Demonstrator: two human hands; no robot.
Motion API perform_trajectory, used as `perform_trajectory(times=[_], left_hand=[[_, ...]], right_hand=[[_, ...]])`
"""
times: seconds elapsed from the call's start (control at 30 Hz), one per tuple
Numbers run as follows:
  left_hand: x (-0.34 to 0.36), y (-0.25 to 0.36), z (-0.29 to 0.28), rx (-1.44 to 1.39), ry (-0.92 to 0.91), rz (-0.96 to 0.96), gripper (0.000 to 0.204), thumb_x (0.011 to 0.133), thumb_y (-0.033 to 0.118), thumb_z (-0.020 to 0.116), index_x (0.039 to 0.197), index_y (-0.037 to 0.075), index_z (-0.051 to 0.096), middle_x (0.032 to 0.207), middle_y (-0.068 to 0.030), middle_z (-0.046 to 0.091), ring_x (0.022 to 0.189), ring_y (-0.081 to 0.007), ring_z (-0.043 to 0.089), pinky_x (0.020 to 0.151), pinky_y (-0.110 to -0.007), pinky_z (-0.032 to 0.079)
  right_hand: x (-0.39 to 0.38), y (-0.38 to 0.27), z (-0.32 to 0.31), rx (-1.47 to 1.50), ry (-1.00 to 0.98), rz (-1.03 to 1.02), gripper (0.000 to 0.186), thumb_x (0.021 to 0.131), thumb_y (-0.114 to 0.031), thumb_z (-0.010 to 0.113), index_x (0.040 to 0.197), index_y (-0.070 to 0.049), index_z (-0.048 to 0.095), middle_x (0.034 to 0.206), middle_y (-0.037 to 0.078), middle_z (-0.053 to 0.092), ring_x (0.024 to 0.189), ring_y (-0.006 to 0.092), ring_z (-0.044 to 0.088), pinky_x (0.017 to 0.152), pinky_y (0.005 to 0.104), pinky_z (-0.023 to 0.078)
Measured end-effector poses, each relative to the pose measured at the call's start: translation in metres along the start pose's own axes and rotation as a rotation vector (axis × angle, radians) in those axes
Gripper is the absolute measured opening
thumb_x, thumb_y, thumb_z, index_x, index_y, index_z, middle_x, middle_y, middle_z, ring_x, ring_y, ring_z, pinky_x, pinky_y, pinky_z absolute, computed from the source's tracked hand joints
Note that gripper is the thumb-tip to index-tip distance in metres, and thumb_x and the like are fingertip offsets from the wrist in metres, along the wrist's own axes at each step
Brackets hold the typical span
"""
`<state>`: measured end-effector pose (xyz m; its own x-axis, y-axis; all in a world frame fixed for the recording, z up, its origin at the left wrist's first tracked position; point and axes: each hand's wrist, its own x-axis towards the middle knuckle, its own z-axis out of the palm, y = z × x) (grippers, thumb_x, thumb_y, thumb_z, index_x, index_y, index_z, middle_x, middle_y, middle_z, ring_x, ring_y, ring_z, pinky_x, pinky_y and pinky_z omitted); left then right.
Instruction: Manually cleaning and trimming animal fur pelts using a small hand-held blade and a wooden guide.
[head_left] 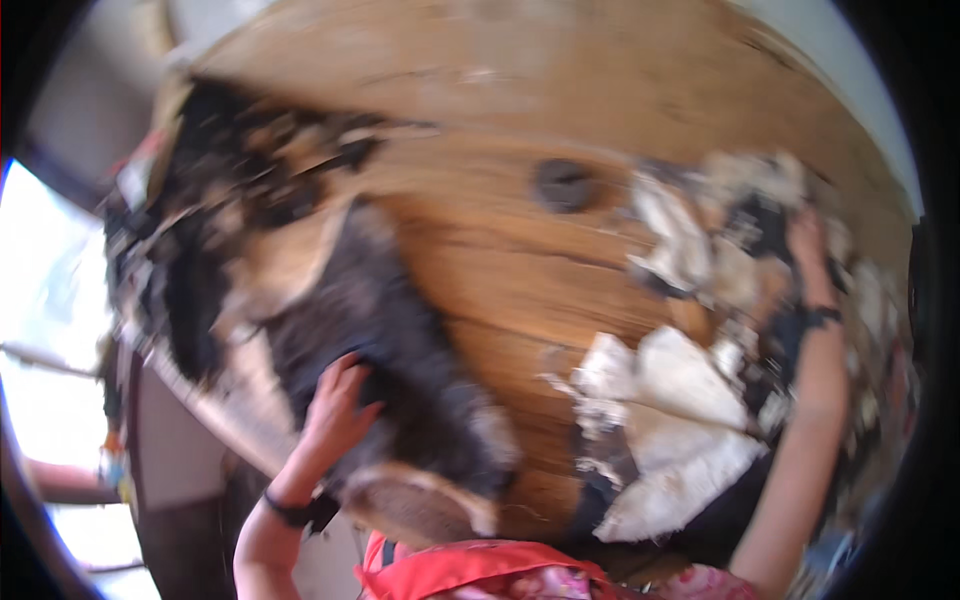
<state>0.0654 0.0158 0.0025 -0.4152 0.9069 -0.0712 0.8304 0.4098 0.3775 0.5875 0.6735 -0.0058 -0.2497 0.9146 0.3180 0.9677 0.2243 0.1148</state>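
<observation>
A dark brown-black fur piece [400, 330] lies on the wooden table, its pale skin side turned up at the near end. My left hand [338, 410] rests on this fur with the fingers stretched out and the thumb apart. Far to the right, my right hand [806, 238] reaches into a heap of fur and hide scraps [735, 270]. Motion smears its fingers, so whether they grip a scrap does not show. Nearer to me on that side lie white hide pieces [690, 390] with ragged edges.
A round dark object [565, 186] sits at the middle of the wooden table [520, 270]. Dark and brown fur scraps [270, 160] are heaped at the far left, along the table's edge. A red apron [480, 565] shows at the lower edge.
</observation>
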Motion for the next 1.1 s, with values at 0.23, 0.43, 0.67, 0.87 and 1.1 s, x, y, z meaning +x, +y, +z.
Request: perform_trajectory(times=[0.23,0.43,0.67,0.87,1.1], left_hand=[[-0.014,-0.024,0.014,-0.117,0.006,0.054,0.062,0.078,0.018,0.078,0.132,0.005,0.049,0.143,-0.022,0.042,0.133,-0.0423,0.042,0.11,-0.046,0.039],[-0.022,-0.039,-0.008,-0.057,0.177,-0.057,0.062,0.081,0.017,0.077,0.134,0.006,0.048,0.136,-0.02,0.046,0.122,-0.04,0.05,0.101,-0.046,0.045],[0.045,-0.082,0.032,-0.179,0.245,0.01,0.017,0.084,0.013,0.07,0.089,0.003,0.057,0.089,-0.017,0.058,0.09,-0.0397,0.059,0.079,-0.047,0.048],[0.087,-0.063,0.015,-0.176,0.028,0.186,0.019,0.083,0.018,0.073,0.088,0.002,0.064,0.092,-0.0188,0.066,0.091,-0.0396,0.064,0.077,-0.046,0.05],[0.123,-0.248,-0.031,0.134,0.115,0.088,0.023,0.076,0.015,0.074,0.092,0.004,0.061,0.089,-0.0196,0.063,0.085,-0.0412,0.061,0.075,-0.049,0.048]], right_hand=[[0.039,0.076,0.02,0.253,-0.119,-0.199,0.056,0.099,-0.035,0.053,0.143,0.0,0.046,0.143,0.025,0.049,0.132,0.0401,0.046,0.112,0.0427,0.035],[-0.098,-0.062,-0.086,0.547,-0.133,-0.339,0.048,0.101,-0.019,0.055,0.145,-0.003,0.044,0.146,0.016,0.049,0.135,0.0279,0.046,0.114,0.037,0.032],[-0.34,-0.204,-0.239,0.689,-0.324,-0.47,0.05,0.085,-0.001,0.067,0.133,0.001,0.054,0.129,0.016,0.06,0.121,0.0303,0.055,0.107,0.0386,0.039],[-0.437,-0.303,-0.222,0.58,-0.075,-0.436,0.043,0.078,-0.009,0.076,0.118,0.0,0.063,0.122,0.018,0.062,0.121,0.0375,0.054,0.108,0.0472,0.039],[-0.49,-0.261,-0.244,0.709,0.346,0.321,0.026,0.085,0.002,0.069,0.11,-0.001,0.065,0.102,0.011,0.063,0.084,0.0213,0.062,0.076,0.0327,0.052]])
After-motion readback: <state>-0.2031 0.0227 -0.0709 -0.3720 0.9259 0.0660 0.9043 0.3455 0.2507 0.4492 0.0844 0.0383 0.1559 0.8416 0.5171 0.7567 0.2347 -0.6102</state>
